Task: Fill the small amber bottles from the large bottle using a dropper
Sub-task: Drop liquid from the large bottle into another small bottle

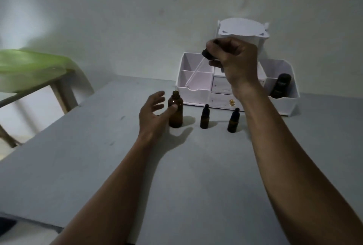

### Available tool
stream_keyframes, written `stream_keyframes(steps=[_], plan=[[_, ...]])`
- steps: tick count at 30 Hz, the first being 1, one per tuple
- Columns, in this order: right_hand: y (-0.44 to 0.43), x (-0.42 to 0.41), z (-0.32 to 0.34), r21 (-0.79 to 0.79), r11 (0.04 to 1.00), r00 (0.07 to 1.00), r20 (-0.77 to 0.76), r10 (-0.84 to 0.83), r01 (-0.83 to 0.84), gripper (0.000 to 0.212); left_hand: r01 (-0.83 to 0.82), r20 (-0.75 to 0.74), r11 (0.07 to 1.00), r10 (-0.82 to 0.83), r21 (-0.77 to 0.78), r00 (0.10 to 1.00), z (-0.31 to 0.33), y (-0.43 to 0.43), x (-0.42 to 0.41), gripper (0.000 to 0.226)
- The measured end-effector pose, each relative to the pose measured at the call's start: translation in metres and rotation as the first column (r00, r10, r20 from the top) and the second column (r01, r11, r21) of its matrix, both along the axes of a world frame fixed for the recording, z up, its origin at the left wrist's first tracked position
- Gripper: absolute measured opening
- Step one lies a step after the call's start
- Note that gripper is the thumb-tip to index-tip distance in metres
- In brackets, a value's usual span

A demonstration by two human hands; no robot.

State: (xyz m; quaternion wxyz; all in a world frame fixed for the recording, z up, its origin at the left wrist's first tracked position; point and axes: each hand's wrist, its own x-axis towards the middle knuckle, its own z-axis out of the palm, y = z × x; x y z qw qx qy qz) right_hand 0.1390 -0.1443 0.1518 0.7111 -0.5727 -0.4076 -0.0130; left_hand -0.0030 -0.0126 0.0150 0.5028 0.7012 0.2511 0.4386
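1. Grey desk (pixel 78 156) is carrying the uncapped large bottle (pixel 175 112) and two capped small amber bottles (pixel 204 116), (pixel 233 120); none is showing a readable label.
2. Left hand (pixel 152 114) is spreading loosely, thumb touching the large bottle.
3. Right hand (pixel 233 58) fingers are pinching the dropper (pixel 198 68) above the white organizer (pixel 196 79).

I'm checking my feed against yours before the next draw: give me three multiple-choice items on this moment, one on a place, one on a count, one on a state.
1. Where is the dropper?
A. in the large bottle
B. held up in the right hand
C. flat on the table

2. How many small bottles stand capped on the table?
A. one
B. two
C. four

3. The large bottle is:
A. open
B. capped
C. tipped over

Answers:
1 B, the right hand grips its black top above the organiser.
2 B, small bottles at and.
3 A, its bare neck shows, upright by the left hand.
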Motion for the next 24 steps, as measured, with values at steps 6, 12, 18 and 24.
stream_keyframes(steps=[6,12,18,24], plan=[[0.024,-0.006,-0.010,-0.038,0.999,1.000,0.021,0.017,-0.016,0.004,0.154,-0.028,0.980,-0.159,-0.129,0.987,-0.004,-0.001,0.003,0.057],[0.035,-0.003,-0.018,-0.102,0.995,0.997,0.076,-0.003,0.011,0.016,0.152,-0.032,0.974,-0.159,-0.166,0.987,-0.003,0.002,0.007,0.046],[0.043,-0.007,-0.025,-0.160,0.987,0.986,0.166,0.016,0.011,0.015,0.130,-0.053,0.980,-0.139,-0.149,0.989,-0.006,0.003,0.008,0.046],[0.058,-0.013,-0.050,-0.323,0.947,0.971,0.227,0.076,0.002,0.018,0.116,-0.091,0.988,-0.125,-0.101,0.988,-0.004,0.005,0.009,0.050]])
